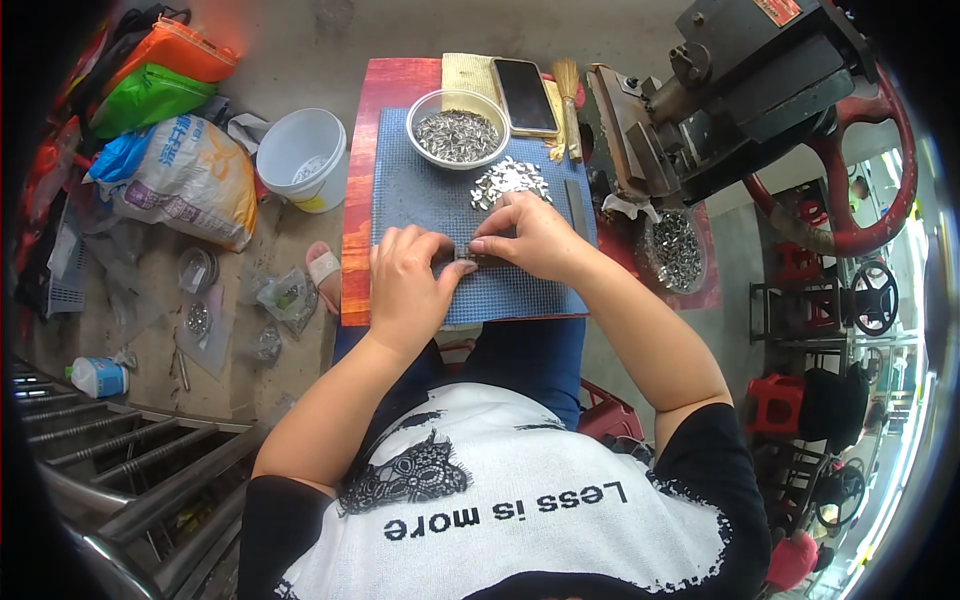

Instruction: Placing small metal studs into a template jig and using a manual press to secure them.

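On the blue ribbed mat (398,170) my left hand (410,268) and my right hand (530,238) come together near the front edge. The fingers of both are pinched about a small dark metal piece (466,253), mostly hidden by the fingertips. Just beyond my right hand lies a loose heap of small shiny white metal parts (508,182). A white bowl (412,120) full of small silvery parts stands farther back. To the right of my right hand, a flat dark metal bar (575,207) rests on the mat.
A phone (525,96) and a straw brush (567,90) lie at the table's back. A heavy hand press (760,90) with a red wheel (835,150) looms right, above a tub of metal parts (676,250). Left on the floor stand a white bucket (318,185) and sacks (175,180).
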A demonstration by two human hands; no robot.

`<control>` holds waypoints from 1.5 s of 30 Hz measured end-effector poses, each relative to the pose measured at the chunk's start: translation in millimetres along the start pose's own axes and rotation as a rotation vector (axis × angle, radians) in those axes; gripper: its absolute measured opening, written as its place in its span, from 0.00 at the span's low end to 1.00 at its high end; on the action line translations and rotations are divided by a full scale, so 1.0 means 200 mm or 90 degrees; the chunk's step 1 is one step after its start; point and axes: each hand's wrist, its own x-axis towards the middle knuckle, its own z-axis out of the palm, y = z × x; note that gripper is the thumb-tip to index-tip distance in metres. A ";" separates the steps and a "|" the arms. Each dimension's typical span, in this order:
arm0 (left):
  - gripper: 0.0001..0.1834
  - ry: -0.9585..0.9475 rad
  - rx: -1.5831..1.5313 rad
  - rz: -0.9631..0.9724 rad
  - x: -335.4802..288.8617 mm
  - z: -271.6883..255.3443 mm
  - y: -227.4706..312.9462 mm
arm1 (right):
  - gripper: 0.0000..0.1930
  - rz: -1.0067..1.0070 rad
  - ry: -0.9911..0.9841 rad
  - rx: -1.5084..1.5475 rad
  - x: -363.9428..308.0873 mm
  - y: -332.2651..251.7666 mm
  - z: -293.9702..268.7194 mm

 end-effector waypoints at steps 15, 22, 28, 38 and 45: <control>0.14 -0.009 0.004 0.002 0.00 0.00 0.00 | 0.10 -0.054 0.043 -0.095 -0.03 0.05 0.00; 0.10 -0.021 -0.145 -0.070 0.04 -0.05 -0.02 | 0.10 -0.055 0.021 -0.040 -0.05 0.08 -0.04; 0.08 -0.104 -0.069 -0.009 0.14 -0.09 -0.05 | 0.10 -0.029 0.032 -0.105 -0.05 0.05 -0.02; 0.07 -0.288 0.089 0.058 0.25 -0.16 0.00 | 0.09 -0.032 0.014 -0.075 -0.11 0.12 -0.11; 0.05 -0.331 0.192 0.115 0.27 -0.15 0.01 | 0.11 -0.011 0.027 -0.105 -0.11 0.09 -0.09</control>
